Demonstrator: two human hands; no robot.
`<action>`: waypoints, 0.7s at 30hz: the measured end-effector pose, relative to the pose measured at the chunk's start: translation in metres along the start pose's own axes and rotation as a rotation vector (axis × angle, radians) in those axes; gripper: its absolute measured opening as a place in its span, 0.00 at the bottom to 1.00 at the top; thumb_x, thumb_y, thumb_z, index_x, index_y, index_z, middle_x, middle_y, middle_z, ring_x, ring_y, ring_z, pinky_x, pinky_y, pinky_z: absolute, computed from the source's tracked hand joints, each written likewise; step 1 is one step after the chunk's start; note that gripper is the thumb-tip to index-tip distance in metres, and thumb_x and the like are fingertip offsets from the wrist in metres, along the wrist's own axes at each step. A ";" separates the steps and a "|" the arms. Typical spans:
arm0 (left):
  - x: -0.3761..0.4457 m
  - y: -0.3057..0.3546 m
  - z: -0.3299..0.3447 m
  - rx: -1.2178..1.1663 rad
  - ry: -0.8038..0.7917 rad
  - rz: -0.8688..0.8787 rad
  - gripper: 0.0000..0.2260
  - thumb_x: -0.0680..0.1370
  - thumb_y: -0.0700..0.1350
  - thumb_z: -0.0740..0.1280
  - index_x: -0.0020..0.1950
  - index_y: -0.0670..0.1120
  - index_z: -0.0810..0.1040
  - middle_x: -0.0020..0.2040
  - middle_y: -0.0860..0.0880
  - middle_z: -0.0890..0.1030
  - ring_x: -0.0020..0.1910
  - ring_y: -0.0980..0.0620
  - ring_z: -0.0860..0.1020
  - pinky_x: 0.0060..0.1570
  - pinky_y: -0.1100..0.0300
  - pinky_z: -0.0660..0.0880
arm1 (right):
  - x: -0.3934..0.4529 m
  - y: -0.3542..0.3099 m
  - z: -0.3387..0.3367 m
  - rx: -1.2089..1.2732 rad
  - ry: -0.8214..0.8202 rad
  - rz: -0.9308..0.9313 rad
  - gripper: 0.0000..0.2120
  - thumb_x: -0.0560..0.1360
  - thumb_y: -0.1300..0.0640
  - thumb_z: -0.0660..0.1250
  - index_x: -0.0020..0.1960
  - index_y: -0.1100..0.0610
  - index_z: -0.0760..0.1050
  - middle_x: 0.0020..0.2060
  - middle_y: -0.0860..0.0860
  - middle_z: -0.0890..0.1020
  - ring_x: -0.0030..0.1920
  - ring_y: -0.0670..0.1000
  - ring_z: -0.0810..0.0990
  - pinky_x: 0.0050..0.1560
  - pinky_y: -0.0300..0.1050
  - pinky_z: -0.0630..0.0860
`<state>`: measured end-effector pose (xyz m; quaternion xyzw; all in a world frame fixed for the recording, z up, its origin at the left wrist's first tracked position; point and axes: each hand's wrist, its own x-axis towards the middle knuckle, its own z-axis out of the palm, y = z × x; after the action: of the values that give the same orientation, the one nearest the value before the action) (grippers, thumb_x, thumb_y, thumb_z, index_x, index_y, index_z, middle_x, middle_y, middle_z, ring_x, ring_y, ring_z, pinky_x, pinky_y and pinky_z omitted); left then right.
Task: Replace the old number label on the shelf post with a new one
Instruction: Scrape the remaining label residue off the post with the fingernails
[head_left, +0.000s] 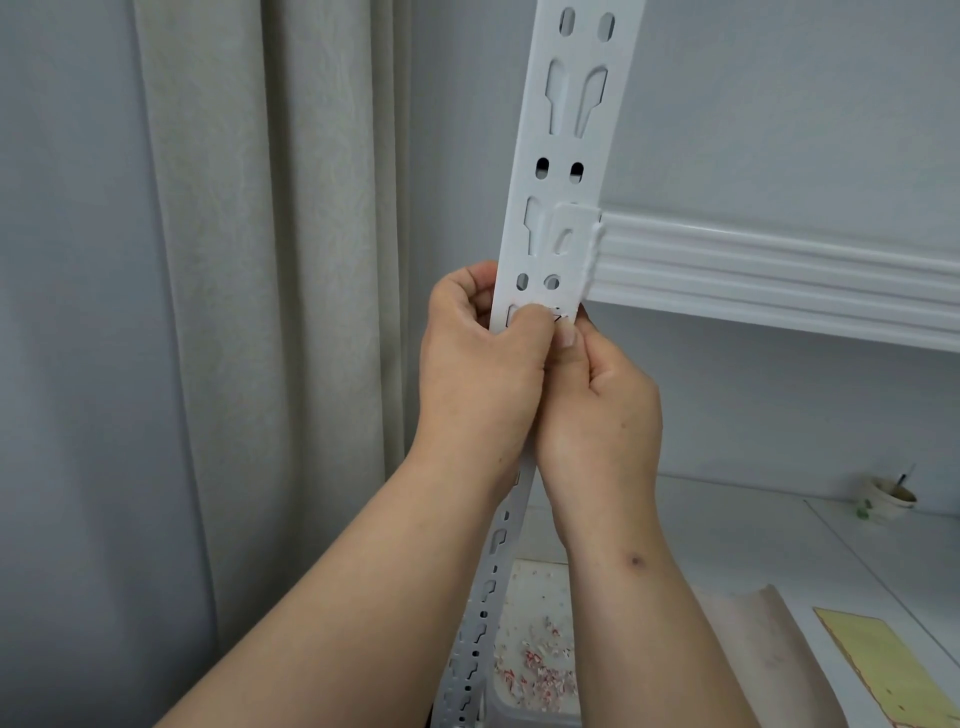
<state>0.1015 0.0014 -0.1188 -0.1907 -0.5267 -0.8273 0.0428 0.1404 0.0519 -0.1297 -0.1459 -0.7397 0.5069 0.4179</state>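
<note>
**Domestic room, storage corner**

We take this for a room in a home. Long pale curtains (249, 312) hang in folds down the left side against a plain grey wall (62, 260). We note a white boltless metal shelving unit, its slotted post (566, 156) meeting a ribbed shelf beam (779, 275). On the lower shelf (753, 530) sits a used paper cup (885, 499). Below, a tray (535, 649) holds scattered paper scraps.
</note>
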 end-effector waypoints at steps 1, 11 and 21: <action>0.000 -0.001 0.000 -0.009 -0.006 0.000 0.17 0.72 0.36 0.68 0.59 0.49 0.75 0.53 0.51 0.85 0.49 0.54 0.85 0.55 0.50 0.82 | 0.000 0.000 0.000 0.002 -0.003 0.000 0.15 0.81 0.49 0.55 0.59 0.44 0.79 0.42 0.43 0.85 0.41 0.40 0.82 0.42 0.38 0.78; -0.002 -0.004 -0.002 -0.010 -0.030 0.030 0.16 0.73 0.39 0.72 0.56 0.53 0.73 0.54 0.51 0.85 0.49 0.54 0.85 0.51 0.56 0.82 | 0.000 0.002 0.000 -0.004 -0.010 -0.003 0.15 0.82 0.49 0.55 0.61 0.44 0.78 0.44 0.43 0.85 0.43 0.40 0.82 0.47 0.40 0.80; -0.001 -0.001 -0.003 -0.014 -0.024 0.024 0.17 0.70 0.37 0.71 0.55 0.51 0.75 0.51 0.50 0.85 0.48 0.53 0.86 0.51 0.54 0.83 | 0.003 0.005 -0.002 -0.010 -0.012 -0.034 0.15 0.82 0.49 0.56 0.61 0.45 0.78 0.44 0.43 0.86 0.43 0.41 0.82 0.45 0.39 0.79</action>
<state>0.1014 -0.0014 -0.1212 -0.2072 -0.5190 -0.8280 0.0452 0.1391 0.0570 -0.1328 -0.1327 -0.7470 0.4969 0.4213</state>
